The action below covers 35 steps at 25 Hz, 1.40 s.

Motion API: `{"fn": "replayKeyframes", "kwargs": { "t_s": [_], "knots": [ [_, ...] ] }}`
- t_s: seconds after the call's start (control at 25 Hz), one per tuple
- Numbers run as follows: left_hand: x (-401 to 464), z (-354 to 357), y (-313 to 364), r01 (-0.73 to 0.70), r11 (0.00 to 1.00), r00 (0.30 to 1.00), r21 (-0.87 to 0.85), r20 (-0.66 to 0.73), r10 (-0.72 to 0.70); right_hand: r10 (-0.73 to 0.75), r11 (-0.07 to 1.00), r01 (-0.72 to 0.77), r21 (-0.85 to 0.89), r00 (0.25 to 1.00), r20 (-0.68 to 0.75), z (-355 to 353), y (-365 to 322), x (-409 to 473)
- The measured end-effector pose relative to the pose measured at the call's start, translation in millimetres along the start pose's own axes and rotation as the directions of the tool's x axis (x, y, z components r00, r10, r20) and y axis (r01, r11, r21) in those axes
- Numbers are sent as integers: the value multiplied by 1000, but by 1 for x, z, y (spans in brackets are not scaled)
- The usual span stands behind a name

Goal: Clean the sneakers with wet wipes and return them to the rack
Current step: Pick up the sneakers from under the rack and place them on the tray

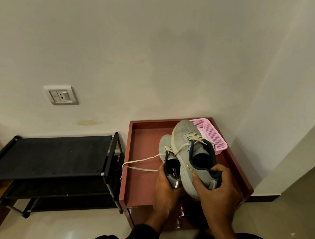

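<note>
Grey sneakers point(190, 154) in both hands point toes toward wall.

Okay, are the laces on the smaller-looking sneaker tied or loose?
Loose. The left sneaker, gripped by the left hand, has an untied lace trailing left over the red cabinet top's edge.

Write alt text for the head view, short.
A person holds a grey sneaker in each hand, left hand and right hand, above a reddish-brown cabinet top with a pink basket. A black shoe rack stands to the left.
</note>
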<state>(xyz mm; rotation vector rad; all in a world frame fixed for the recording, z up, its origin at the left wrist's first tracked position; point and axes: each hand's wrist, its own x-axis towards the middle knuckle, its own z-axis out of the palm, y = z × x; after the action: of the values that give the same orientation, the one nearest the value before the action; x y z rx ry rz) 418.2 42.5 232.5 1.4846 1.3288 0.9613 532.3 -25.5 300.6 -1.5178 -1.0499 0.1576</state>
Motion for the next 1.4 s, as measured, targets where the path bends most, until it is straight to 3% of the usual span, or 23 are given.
{"fn": "replayKeyframes", "kwargs": {
  "t_s": [0.12,0.2,0.32,0.4,0.48,0.64,0.76,0.88,1.08,1.4],
  "knots": [
    [1,-3,1,4,996,985,-92,174,12,-21,1000,21,-4,1000,4,8,-11,0],
    [-6,-14,0,69,980,995,-188,89,-53,6,1000,-7,22,1000,19,20,-19,-3],
    [-19,-44,3,97,914,953,-394,-229,-200,-8,999,6,38,998,68,43,-35,-15],
    [-27,-65,8,92,856,930,-508,-262,-256,-43,999,40,30,992,116,62,-45,-28],
    [-35,-81,13,104,821,942,-562,-209,-262,-40,999,34,35,985,167,80,-50,-43],
    [-44,-97,14,118,810,985,-575,-39,-171,-25,1000,22,15,975,222,106,-41,-68],
    [-38,-103,5,128,804,989,-581,9,-151,15,999,-4,-42,963,269,114,-30,-81],
    [-33,-96,1,129,843,988,-523,-1,-152,64,996,-43,-82,960,272,116,-17,-85],
    [-21,-89,-12,160,820,981,-549,-1,-191,126,986,-87,-139,942,310,120,-5,-82],
    [-12,-73,-38,191,817,956,-545,-84,-280,69,992,-5,-122,848,526,110,22,-66]
  ]
}}
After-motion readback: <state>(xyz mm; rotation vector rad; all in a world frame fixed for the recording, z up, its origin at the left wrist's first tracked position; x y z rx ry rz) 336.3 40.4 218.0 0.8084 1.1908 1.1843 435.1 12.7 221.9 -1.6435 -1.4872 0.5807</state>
